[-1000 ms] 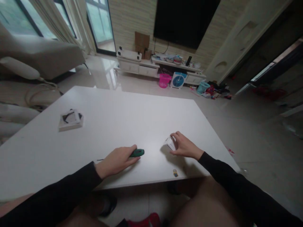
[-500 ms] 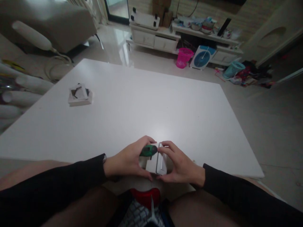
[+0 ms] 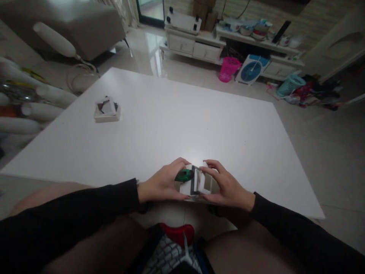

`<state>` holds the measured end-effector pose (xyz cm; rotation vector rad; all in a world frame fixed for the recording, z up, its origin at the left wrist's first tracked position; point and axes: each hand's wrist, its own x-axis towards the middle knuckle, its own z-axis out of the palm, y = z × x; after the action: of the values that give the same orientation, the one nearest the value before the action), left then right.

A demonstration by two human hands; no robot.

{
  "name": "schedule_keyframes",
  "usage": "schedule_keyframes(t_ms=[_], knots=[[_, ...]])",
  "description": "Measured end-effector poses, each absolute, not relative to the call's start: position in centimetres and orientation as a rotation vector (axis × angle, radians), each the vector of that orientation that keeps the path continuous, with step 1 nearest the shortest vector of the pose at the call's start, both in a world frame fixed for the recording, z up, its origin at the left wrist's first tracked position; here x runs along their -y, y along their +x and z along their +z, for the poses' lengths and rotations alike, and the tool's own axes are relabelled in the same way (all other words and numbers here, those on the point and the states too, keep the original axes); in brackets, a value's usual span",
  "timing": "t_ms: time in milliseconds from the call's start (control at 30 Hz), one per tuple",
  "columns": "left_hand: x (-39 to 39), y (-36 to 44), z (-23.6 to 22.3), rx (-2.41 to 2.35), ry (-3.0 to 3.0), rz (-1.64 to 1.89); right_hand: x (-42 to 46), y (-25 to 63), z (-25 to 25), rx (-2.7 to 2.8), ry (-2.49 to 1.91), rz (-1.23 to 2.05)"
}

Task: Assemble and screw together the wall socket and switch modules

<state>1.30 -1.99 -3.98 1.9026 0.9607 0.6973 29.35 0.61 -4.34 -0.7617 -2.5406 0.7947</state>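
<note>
My left hand (image 3: 164, 181) grips one part of a small white box (image 3: 185, 189) near the front edge of the white table (image 3: 176, 114). A tool with a green handle and a dark end (image 3: 184, 175) is also held in this hand, lying across the box; its kind cannot be made out. On the other side, my right hand (image 3: 229, 187) has fingers and thumb closed on the other white part of the box (image 3: 205, 184). A dark-edged gap with whitish contents shows between the two parts.
An open white box (image 3: 107, 117) with loose pieces inside rests on the table's far left. Beyond the table stand a pink basket (image 3: 228, 69), a blue and white fan (image 3: 251, 70) and a white cabinet (image 3: 205, 52). A red object (image 3: 179, 234) is below, between the legs.
The two parts of the box have moved apart, my right hand drawing its part to the right. A gap with the contents now shows. The camera view has shifted slightly.
</note>
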Motion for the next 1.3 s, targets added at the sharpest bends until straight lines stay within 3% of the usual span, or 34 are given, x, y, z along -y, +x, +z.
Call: schedule_keyframes(t_ms=[367, 1033, 1300], knots=[[0.3, 0.8, -4.2, -1.014, 1.969, 0.671, -5.4, 32.8, -7.4, 2.648, -1.3, 0.675], [-1.4, -1.1, -6.3, -1.108, 2.128, 0.332, -2.8, 30.7, -5.6, 2.774, -1.023, 0.712], [-0.9, -1.4, -2.6, -1.144, 2.182, 0.379, -2.2, 30.4, -4.3, 2.675, -0.981, 0.747]])
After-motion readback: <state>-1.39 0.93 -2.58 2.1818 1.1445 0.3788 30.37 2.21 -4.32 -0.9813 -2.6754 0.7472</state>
